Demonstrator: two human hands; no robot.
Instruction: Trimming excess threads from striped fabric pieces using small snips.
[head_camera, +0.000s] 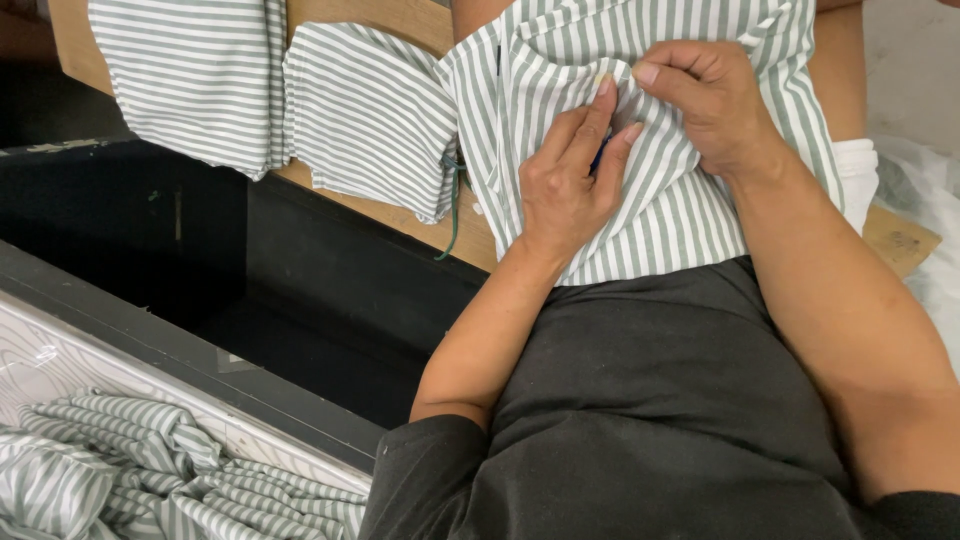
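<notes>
"What was the person at the desk (400, 15) doing when you looked over?"

"Working on a striped cloth piece (660, 200) that lay over the near edge of the desk and hung down against their dark shirt (650, 400). Both hands were on it, close together near its top. The left hand (565, 180) lay flat, with the fingers pressing the cloth down, and something thin and blue (600, 155) showed between them. I took the pressing to be a way of keeping the cloth from sliding."

"And the other hand?"

"The right hand (705, 100) had its grip clenched on a small fold of that same cloth, thumb and forefinger pinching it just beside the left fingertips. It looked like it was held tight so the fold stayed put."

"Could you tell what the blue thing was?"

"No, the fingers hid nearly all of it. I couldn't say whether the left hand gripped it or only covered it."

"Anything else about?"

"Two more striped pieces (370, 110) hung over the desk's edge to the left, one with a green cord (455, 210) dangling. A heap of striped cloth (150, 470) sat low at the left, cut off by the picture's edge. Something white (860, 180) at the right was half hidden by the arm."
</notes>
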